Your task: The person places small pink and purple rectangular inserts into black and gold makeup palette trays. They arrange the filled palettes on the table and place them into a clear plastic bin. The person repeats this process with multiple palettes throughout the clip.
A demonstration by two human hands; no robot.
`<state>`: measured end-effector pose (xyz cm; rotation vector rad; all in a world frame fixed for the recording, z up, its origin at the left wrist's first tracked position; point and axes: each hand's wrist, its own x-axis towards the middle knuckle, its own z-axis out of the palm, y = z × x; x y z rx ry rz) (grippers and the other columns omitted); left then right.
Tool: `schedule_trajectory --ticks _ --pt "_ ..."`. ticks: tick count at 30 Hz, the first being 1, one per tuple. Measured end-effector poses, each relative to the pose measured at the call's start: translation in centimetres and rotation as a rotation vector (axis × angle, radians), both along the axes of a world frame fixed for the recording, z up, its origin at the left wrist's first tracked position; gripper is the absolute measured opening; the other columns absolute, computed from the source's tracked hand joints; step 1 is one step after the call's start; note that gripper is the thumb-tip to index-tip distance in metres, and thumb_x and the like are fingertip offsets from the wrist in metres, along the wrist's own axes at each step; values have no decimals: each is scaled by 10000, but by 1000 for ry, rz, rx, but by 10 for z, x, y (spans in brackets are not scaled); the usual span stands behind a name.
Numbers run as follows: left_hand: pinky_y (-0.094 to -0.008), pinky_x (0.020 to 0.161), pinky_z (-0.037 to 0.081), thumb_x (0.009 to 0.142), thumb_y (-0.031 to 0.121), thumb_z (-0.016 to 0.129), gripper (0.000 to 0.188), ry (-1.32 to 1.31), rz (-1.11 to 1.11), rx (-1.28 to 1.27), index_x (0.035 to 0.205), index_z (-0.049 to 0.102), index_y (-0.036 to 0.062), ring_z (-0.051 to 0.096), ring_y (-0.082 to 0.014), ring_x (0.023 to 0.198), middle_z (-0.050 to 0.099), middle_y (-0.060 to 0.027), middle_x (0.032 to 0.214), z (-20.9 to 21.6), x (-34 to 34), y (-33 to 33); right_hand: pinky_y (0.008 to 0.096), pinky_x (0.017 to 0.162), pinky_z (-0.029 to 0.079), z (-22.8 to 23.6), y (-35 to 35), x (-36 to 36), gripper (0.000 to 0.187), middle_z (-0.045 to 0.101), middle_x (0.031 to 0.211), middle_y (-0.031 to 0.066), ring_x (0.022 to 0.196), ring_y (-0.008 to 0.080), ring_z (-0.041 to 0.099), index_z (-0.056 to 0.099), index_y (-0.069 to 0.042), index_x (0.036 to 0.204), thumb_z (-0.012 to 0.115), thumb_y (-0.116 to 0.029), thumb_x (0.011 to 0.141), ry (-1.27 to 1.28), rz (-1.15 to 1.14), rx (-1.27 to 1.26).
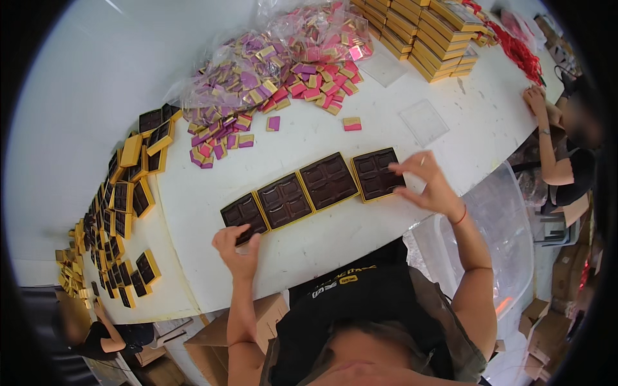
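Several shallow gold-edged boxes with dark brown compartmented inserts lie in a slanting row on the white table (193, 257). My left hand (237, 252) is at the near end of the leftmost box (243, 211), fingertips over its corner, thumb held apart. Two middle boxes, one (284, 201) beside the other (329, 181), sit close together. A narrow gap separates them from the rightmost box (374, 172). At that box's right edge is my right hand (428, 185), thumb and fingers spread, fingertips touching or just over the edge.
Small purple-gold and pink-gold wrapped pieces (241, 77) spill from clear bags beyond the row. Stacked gold boxes (431, 38) stand far right, near a clear plastic lid (423, 122). More dark-insert boxes (122, 196) crowd the left. Other people sit at both table ends.
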<state>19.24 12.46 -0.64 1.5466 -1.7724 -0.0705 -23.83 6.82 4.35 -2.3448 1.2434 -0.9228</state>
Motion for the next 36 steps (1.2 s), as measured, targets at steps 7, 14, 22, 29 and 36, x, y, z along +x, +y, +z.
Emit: schedule_trajectory --ticks 7,14,22,29,36 --pt "-354 836 491 870 87 688 165 67 -263 126 1021 690 21 629 -291 947 646 -118 979 23 -27 -167 392 795 496 -36 -146 29 275 642 946 137 909 306 637 673 -41 1045 744 -175 815 62 -50 88" --pt "-420 823 497 785 198 774 374 -268 -389 293 1114 656 65 622 -319 956 632 -124 1022 -6 -53 -263 361 722 518 -52 -167 44 223 675 940 130 790 292 656 626 -16 923 739 -166 804 140 -88 293" --pt "-343 737 512 731 -13 748 227 221 -363 329 941 686 47 641 -254 827 618 -99 921 28 -25 -214 250 702 501 -11 -96 118 200 672 858 7 786 58 606 636 -9 1123 616 -26 925 -580 255 643" --pt "-231 700 504 735 -216 487 362 536 -336 -6 853 715 40 648 -160 865 658 -93 964 49 32 -73 206 730 478 1 -59 193 200 668 947 1 797 41 564 627 -13 1159 600 -53 964 -591 427 812" --pt "-241 813 522 843 -103 591 265 858 -302 300 1089 650 -24 685 -129 897 713 -97 1011 32 67 -31 215 717 490 -1 -58 233 184 668 967 5 790 47 568 638 -12 1139 586 -68 972 -472 453 856"
